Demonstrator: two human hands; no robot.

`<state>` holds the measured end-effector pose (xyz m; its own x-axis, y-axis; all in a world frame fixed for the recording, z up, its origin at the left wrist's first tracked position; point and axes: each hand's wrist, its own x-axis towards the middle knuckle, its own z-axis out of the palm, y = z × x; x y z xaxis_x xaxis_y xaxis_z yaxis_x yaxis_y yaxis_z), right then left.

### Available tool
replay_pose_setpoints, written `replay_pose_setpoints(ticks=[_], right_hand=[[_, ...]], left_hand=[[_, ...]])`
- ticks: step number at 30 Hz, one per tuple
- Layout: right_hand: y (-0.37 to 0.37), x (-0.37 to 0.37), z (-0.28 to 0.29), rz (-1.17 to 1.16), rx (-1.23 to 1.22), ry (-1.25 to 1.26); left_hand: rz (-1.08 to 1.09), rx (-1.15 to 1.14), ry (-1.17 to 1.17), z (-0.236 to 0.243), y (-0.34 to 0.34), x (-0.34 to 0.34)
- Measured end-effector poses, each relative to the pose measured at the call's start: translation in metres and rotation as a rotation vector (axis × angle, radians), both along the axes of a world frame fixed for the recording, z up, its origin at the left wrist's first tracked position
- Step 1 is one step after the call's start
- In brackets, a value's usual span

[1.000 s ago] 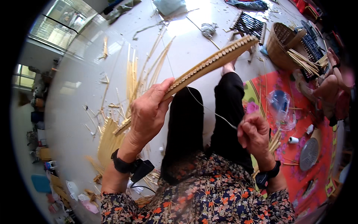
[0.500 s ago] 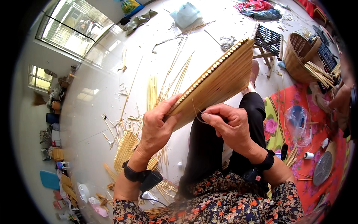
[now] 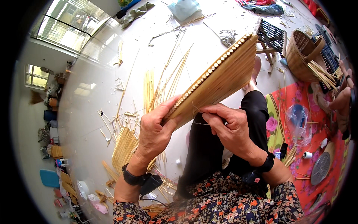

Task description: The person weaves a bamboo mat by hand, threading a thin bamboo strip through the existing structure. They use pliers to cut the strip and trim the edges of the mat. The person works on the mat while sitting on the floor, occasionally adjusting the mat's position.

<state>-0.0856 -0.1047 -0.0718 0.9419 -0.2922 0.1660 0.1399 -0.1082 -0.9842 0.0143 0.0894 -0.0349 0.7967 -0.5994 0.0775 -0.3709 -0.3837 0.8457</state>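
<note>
Panel [image 3: 220, 76]: pale, straw-coloured sticks laid side by side into a stiff, flat slab. Surface smooth and faintly ribbed; round cut ends form a beaded row along the upper-left edge. A fine pale thread [image 3: 201, 124] loops at its lower face, near your right fingertips.

Your left hand [image 3: 156, 123] is clamped on the panel's near end, thumb laid on the face. Your right hand [image 3: 229, 125] is curled just beside the lower edge, thumb and forefinger drawn together at the thread; whether they also grip a needle, you cannot tell from here.

Position: the panel is held up in front of you, above your black trousers [image 3: 203, 156]. Long axis slants from your left hand, away and to the right, far end toward a stool [image 3: 271, 35] with a dark woven seat.

Surroundings: loose sticks [image 3: 148, 89] on the pale floor [image 3: 93, 112]; wicker basket [image 3: 298, 61] right of the stool.
</note>
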Motion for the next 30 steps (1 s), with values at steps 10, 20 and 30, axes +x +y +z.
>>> replay_pose_setpoints(ticks=[10,20,30], right_hand=[[-0.006,0.005,0.0,-0.005,-0.02,0.035],[-0.009,-0.01,0.016,0.018,0.111,0.135],[-0.019,-0.088,0.005,0.109,0.432,0.155]], left_hand=[[-0.014,0.038,0.029,0.003,-0.003,0.0],[-0.049,0.02,-0.123,0.0,-0.008,-0.011],[-0.211,0.026,-0.59,0.02,-0.017,-0.075]])
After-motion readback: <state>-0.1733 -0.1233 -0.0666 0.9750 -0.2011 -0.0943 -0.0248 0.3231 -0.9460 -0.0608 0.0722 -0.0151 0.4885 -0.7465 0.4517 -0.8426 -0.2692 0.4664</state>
